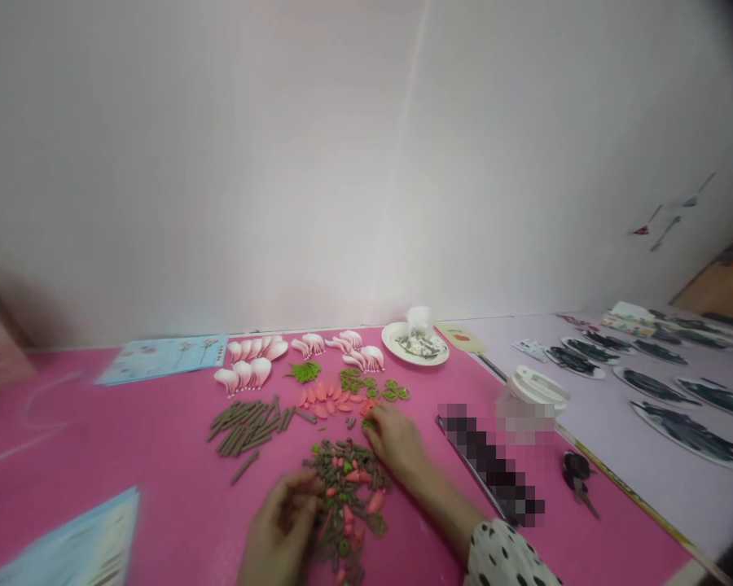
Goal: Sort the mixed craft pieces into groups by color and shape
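Craft pieces (343,488) in green, brown and salmon lie heaped on a pink mat (159,456) between the two hands. The left hand (279,525) curls at the heap's edge, fingers (305,488) pinched narrow, whatever they hold hidden; the right hand (394,441) reaches ahead, fingertips (372,431) on a small green piece (368,424). Pink petals (250,373) lie in rows beyond the hands.

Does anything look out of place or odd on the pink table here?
Yes. The jumbled heap of brown sticks, coral petals and green pieces at the left hand looks disordered beside the neatly grouped brown sticks above it. A pixelated patch also hides something on the pink tabletop.
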The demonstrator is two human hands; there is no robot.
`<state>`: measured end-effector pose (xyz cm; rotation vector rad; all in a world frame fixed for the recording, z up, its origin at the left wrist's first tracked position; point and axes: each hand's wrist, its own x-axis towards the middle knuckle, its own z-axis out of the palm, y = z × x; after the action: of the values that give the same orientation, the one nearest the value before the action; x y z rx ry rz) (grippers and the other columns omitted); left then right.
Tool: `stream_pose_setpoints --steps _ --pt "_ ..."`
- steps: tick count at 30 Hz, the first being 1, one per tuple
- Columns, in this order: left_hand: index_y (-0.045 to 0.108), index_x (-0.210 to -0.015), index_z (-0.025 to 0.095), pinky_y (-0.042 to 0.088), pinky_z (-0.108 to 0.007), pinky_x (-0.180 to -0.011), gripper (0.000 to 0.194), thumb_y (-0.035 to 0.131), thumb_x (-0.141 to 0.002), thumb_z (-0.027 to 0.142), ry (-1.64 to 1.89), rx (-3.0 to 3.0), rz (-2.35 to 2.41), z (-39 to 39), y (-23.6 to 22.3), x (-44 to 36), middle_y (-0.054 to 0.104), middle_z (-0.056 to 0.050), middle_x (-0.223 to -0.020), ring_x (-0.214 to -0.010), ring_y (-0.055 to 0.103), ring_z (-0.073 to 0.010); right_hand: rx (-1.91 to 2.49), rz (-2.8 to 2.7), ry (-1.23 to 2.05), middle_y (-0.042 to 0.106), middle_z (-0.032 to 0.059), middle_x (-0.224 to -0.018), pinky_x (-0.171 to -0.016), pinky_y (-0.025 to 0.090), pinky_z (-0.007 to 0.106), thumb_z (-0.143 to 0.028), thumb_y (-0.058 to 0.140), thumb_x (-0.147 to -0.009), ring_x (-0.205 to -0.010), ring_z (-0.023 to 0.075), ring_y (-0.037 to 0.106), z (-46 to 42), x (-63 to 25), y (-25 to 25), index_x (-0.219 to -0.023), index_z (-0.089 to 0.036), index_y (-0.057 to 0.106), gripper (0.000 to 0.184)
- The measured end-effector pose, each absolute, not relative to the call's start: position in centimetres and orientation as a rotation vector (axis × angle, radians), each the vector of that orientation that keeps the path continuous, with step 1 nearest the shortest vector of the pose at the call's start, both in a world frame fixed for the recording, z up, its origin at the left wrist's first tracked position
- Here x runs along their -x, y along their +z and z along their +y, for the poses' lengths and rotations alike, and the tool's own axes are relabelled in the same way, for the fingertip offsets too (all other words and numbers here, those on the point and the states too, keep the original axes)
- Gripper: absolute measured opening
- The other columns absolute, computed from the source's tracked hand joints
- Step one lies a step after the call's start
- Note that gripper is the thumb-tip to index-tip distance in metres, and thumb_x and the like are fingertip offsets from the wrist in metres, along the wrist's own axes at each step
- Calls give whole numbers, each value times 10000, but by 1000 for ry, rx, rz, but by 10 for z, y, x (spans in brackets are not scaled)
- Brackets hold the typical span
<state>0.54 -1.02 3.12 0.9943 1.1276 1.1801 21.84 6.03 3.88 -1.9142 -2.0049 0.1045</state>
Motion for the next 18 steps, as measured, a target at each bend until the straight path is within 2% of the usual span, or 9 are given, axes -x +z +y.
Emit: stream_pose_setpoints --steps 7,11,14,18 --pt "660 -952 177 522 -328 -786 403 727 -694 480 1159 -1009 1102 -8 29 -4 711 -74 -899 -858 654 -229 1888 -2047 -7 629 57 -947 -670 366 266 -213 551 -872 -857 191 577 58 -221 36 -908 -190 643 101" --pt "672 -925 177 515 -324 -778 404 741 -672 484 1196 -980 1103 -9 29 -8 709 -68 -872 -854 654 -232 1776 -2157 -58 617 59 -990 -784 375 276 -123 500 -870 -940 191 530 61 -219 42 -962 -182 653 188" --pt "677 -906 176 508 -318 -753 414 745 -658 502 1286 -930 1116 -9 26 -10 704 -61 -837 -815 650 -222 1650 -2321 -77 624 28 -948 -876 347 292 -58 528 -799 -972 191 495 66 -214 46 -969 -208 672 267" --pt "681 -893 171 509 -307 -718 435 763 -633 510 1269 -947 1117 -5 22 -8 705 -61 -811 -790 650 -218 1590 -2454 -145 617 68 -908 -879 338 357 -109 556 -787 -947 234 471 72 -207 47 -955 -169 676 215"
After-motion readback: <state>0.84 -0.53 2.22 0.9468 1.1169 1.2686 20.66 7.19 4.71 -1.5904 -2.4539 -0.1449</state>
